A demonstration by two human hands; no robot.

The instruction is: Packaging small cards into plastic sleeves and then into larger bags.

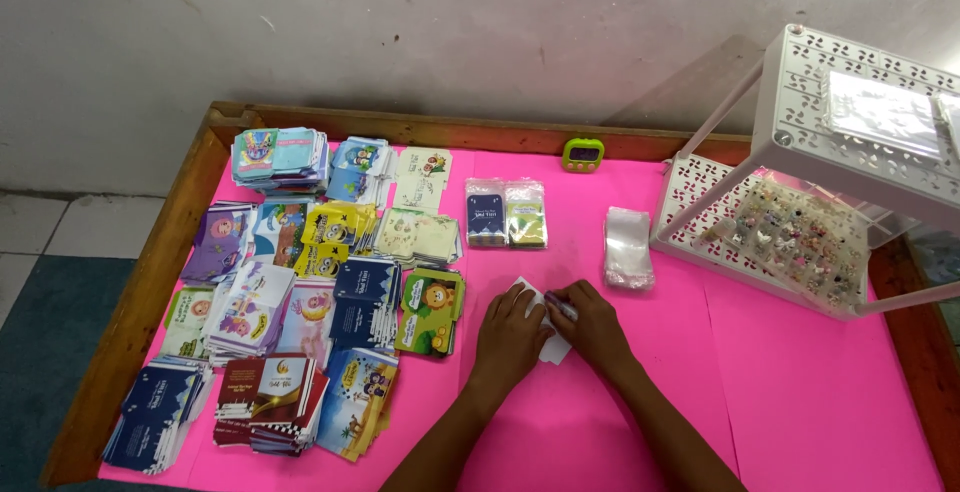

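Pinching a small white card (pixel 548 337) from both sides, the left hand (pixel 510 337) and right hand (pixel 592 324) press it flat on the pink table cover (pixel 800 392). Just beyond lie a stack of clear sleeves (pixel 628 245) and 2 packed sets (pixel 506 214). Slippery sleeves could likely slide askew if nudged by a wrist.

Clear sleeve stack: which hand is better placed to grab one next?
Right, probably. The right hand lies nearer the clear sleeve stack, which sits up and to its right. The left hand rests on the white card, farther away.
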